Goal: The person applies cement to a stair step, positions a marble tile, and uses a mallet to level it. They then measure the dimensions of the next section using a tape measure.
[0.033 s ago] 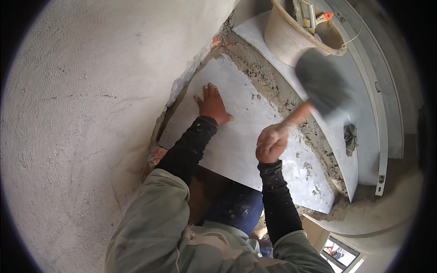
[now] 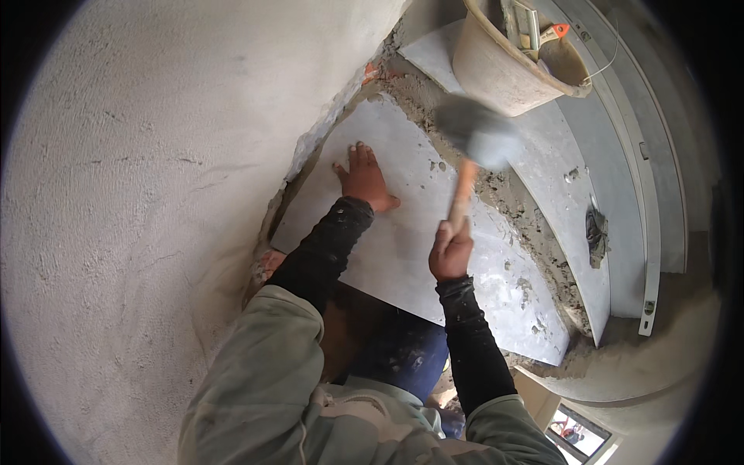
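A rubber mallet (image 2: 466, 128) with a dark, motion-blurred head and a wooden handle is held up in my right hand (image 2: 451, 253), whose fingers wrap round the handle. Below it lies a grey wedge-shaped slab (image 2: 395, 252) spotted with mortar, its left side close to the wall. My left hand (image 2: 366, 181) rests flat on the slab, fingers spread, holding nothing. The mallet head looks to be over the slab's far right edge; whether it touches anything cannot be made out.
Rough mortar (image 2: 500, 194) runs along the slab's right side. Beyond rise grey steps (image 2: 550, 155) bearing a bucket (image 2: 508, 70) with tools, a dark rag-like scrap (image 2: 596, 236) and a long spirit level (image 2: 649, 263). A plastered wall (image 2: 155, 194) fills the left.
The mallet head has swung left, from beside the bucket to over the slab's far right edge, and my right wrist has turned with it. My left hand stays in place.
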{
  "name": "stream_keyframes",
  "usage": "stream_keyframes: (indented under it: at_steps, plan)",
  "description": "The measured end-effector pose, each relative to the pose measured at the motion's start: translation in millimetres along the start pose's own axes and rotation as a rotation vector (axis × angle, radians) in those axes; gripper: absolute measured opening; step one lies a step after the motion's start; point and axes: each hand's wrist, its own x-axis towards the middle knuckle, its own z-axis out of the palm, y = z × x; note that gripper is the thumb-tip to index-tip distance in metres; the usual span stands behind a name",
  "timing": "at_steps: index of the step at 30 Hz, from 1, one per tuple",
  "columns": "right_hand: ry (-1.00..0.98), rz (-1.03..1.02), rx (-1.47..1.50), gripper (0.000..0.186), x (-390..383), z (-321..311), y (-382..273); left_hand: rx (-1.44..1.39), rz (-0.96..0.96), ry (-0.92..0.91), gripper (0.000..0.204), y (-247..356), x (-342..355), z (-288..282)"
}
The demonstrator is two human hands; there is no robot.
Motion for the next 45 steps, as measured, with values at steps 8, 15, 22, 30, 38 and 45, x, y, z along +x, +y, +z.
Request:
stream_keyframes:
  at_steps: [8, 15, 22, 30, 38, 45]
  plan:
    - [0.152, -0.12, 0.45, 0.044, 47.8, -28.9, -74.8, 0.013, -0.016, -0.03, 0.132, -0.2, -0.8, -0.1]
    - [-0.134, 0.197, -0.063, 0.04, 14.3, -21.4, -20.4, 0.01, -0.013, -0.018, 0.13, 1.0, 2.3, -0.6]
    - [0.038, 0.055, -0.014, 0.045, 2.1, -21.6, -2.8, 0.034, -0.01, -0.03, 0.134, 11.8, 2.9, -0.6]
    - [0.02, 0.076, 0.203, 0.041, 19.9, -35.6, -40.2, 0.004, -0.026, -0.013, 0.136, -6.0, 2.7, 4.3]
    - [-0.061, 0.119, 0.067, 0.032, 11.9, -34.5, -40.9, 0.003, -0.045, -0.01, 0.135, -13.2, -2.4, 7.9]
    - [-0.303, 0.324, -0.22, 0.036, -26.4, -30.0, 8.8, -0.029, -0.003, -0.009, 0.135, -0.8, 1.0, 6.1]
